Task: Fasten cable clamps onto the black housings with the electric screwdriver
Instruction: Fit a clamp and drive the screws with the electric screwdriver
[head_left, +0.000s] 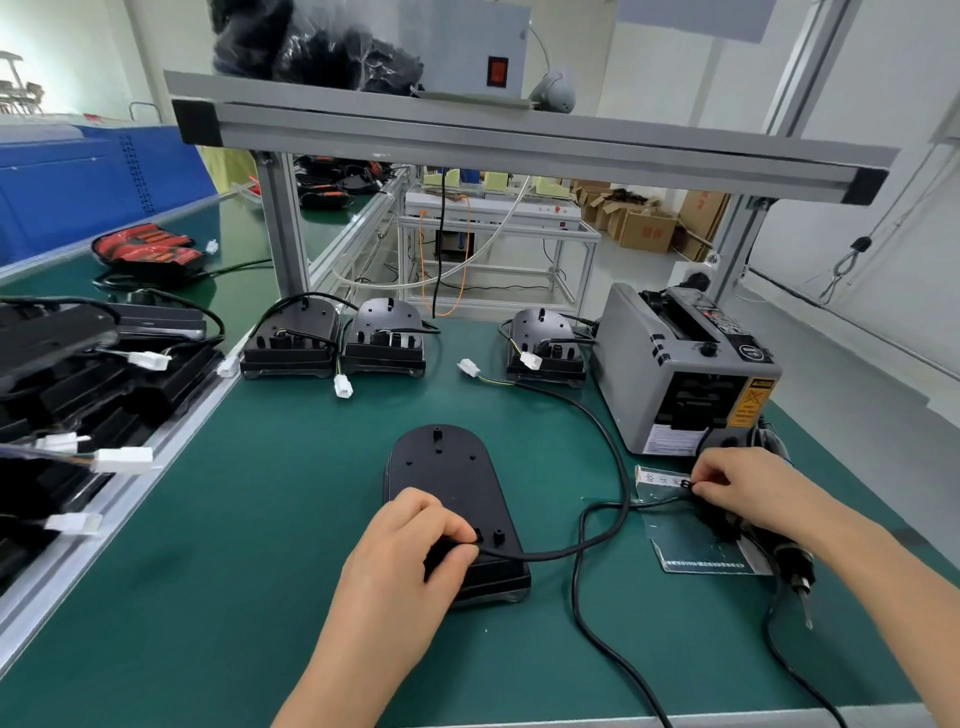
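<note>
left grip (415, 545) curls round the cable (550, 556), holding it down on the black housing (452, 483), low middle of the frame | right grip (743, 483) pinches a small clamp (687, 484) at the bag (691, 545), right side | tip: keep cable flat, sit clamp over it, then grab the screwdriver (795, 566), lower right

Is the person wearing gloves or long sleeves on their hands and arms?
No gloves. The left hand and the right hand are both bare, with no ring, watch or bracelet showing. The left forearm and the right forearm are bare too: no sleeve shows before the picture's edge.
</note>
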